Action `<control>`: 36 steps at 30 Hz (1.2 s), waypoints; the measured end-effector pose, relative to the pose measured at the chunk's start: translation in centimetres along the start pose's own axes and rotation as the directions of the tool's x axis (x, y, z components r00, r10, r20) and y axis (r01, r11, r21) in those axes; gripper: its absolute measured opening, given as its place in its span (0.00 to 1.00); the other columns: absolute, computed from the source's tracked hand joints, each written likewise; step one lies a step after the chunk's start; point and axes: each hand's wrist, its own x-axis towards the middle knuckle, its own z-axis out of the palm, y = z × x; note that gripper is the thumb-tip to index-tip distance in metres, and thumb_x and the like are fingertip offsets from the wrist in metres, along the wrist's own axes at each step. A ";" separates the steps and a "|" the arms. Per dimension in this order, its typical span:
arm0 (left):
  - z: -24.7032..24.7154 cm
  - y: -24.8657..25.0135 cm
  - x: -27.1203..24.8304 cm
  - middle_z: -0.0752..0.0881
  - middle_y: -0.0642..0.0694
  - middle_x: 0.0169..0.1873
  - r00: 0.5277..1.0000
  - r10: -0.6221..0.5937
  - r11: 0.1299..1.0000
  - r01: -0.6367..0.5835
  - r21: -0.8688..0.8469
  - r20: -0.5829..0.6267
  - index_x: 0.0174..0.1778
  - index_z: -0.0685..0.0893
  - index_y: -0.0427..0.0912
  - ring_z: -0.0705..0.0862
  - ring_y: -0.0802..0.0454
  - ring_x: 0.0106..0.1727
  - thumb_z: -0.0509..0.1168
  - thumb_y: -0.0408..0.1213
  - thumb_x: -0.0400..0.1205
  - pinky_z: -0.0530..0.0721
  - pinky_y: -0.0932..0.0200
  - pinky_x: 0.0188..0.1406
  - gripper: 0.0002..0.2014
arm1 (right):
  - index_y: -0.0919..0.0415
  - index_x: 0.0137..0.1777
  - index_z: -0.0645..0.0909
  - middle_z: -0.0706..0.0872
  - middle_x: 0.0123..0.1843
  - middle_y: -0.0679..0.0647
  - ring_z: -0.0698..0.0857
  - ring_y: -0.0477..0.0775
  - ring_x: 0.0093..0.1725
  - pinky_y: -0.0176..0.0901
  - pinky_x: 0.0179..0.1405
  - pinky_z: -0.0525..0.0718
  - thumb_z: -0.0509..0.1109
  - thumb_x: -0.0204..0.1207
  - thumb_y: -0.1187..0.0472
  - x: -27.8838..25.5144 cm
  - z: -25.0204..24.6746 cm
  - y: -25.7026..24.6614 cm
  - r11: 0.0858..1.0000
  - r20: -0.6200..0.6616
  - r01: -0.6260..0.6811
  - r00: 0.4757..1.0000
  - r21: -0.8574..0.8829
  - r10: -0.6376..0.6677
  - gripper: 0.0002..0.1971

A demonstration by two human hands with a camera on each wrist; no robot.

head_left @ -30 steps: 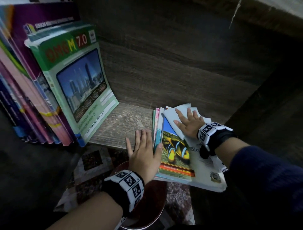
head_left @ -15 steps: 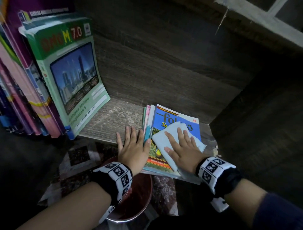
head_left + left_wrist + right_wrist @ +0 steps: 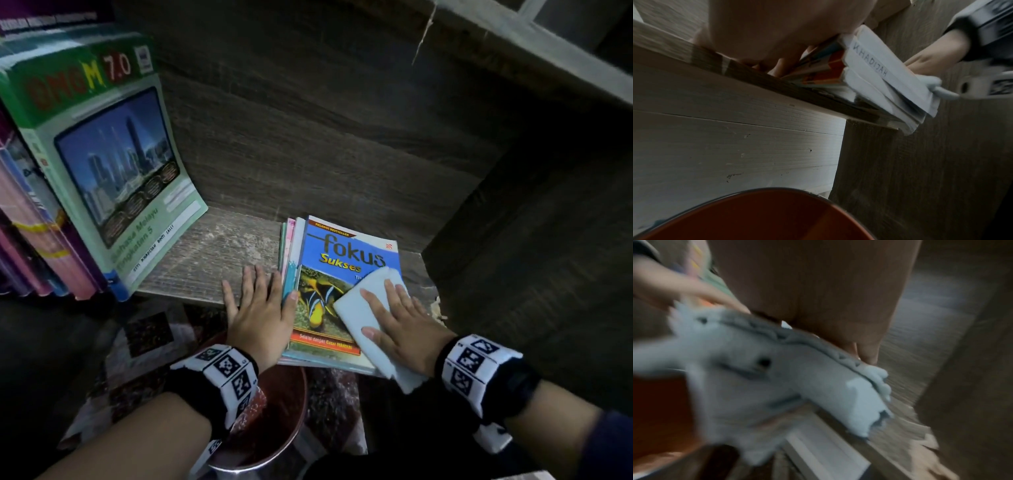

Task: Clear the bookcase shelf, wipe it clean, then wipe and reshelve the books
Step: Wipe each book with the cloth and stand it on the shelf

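Right hand (image 3: 407, 329), fingers spread flat, presses a white cloth (image 3: 363, 318) on the top book (image 3: 342, 270) of a flat stack at the shelf (image 3: 212, 253) front edge; left hand (image 3: 260, 311), fingers straight, steadies the stack's left side, thumb on the cover.

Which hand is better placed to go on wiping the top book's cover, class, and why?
The right hand: it lies flat on the cloth, pressing it onto the Fokus Sukses book. The left hand holds no cloth and steadies the stack's left edge.
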 end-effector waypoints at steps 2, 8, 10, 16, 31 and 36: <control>0.0 0.0 0.0 0.33 0.45 0.84 1.000 0.002 1.000 -0.002 0.004 0.008 0.85 0.38 0.48 0.23 0.50 0.80 0.31 0.57 0.87 0.21 0.39 0.76 0.31 | 0.36 0.80 0.27 0.27 0.83 0.59 0.30 0.61 0.83 0.58 0.82 0.39 0.18 0.54 0.21 1.5 -0.2 1.2 0.995 -0.012 -0.057 0.998 0.078 0.058 0.49; -0.1 0.2 0.0 0.33 0.45 0.84 1.000 -0.009 0.999 0.009 0.031 0.023 0.85 0.38 0.47 0.23 0.49 0.80 0.31 0.56 0.87 0.20 0.37 0.75 0.31 | 0.38 0.83 0.56 0.48 0.87 0.59 0.54 0.60 0.85 0.49 0.81 0.56 0.62 0.82 0.45 5.2 -0.8 3.7 0.846 -0.217 -0.103 0.944 0.524 0.249 0.30; -0.2 0.3 0.1 0.34 0.46 0.84 1.000 0.021 0.999 -0.022 0.047 0.022 0.85 0.40 0.44 0.23 0.50 0.80 0.31 0.56 0.87 0.19 0.36 0.74 0.32 | 0.38 0.80 0.64 0.60 0.85 0.56 0.61 0.58 0.83 0.45 0.80 0.59 0.67 0.80 0.47 5.5 -1.0 5.0 0.806 -0.280 -0.143 0.891 0.575 0.358 0.28; -0.2 0.1 0.3 0.33 0.48 0.83 0.996 0.069 0.997 -0.070 0.028 0.048 0.85 0.40 0.42 0.21 0.54 0.79 0.31 0.56 0.88 0.20 0.35 0.75 0.32 | 0.44 0.81 0.64 0.57 0.84 0.61 0.73 0.64 0.74 0.51 0.74 0.69 0.57 0.84 0.42 6.0 -1.8 8.1 0.801 -0.201 -0.446 0.810 0.399 0.551 0.26; -0.5 0.6 1.6 0.30 0.52 0.82 0.980 0.155 0.979 -0.135 -0.156 0.127 0.83 0.31 0.46 0.26 0.58 0.80 0.35 0.61 0.86 0.22 0.48 0.76 0.36 | 0.61 0.72 0.74 0.84 0.64 0.62 0.83 0.62 0.61 0.50 0.60 0.82 0.61 0.84 0.52 2.3 -3.2 1.6 0.722 -0.062 -0.333 0.885 0.606 0.461 0.21; -0.7 0.1 1.6 0.28 0.54 0.81 0.969 0.184 0.959 -0.140 -0.247 0.167 0.83 0.30 0.49 0.23 0.61 0.77 0.37 0.61 0.86 0.18 0.54 0.71 0.36 | 0.50 0.84 0.53 0.79 0.71 0.61 0.81 0.59 0.65 0.39 0.52 0.74 0.60 0.85 0.50 1.9 -3.8 0.3 0.824 -0.070 -0.203 0.957 0.529 0.282 0.31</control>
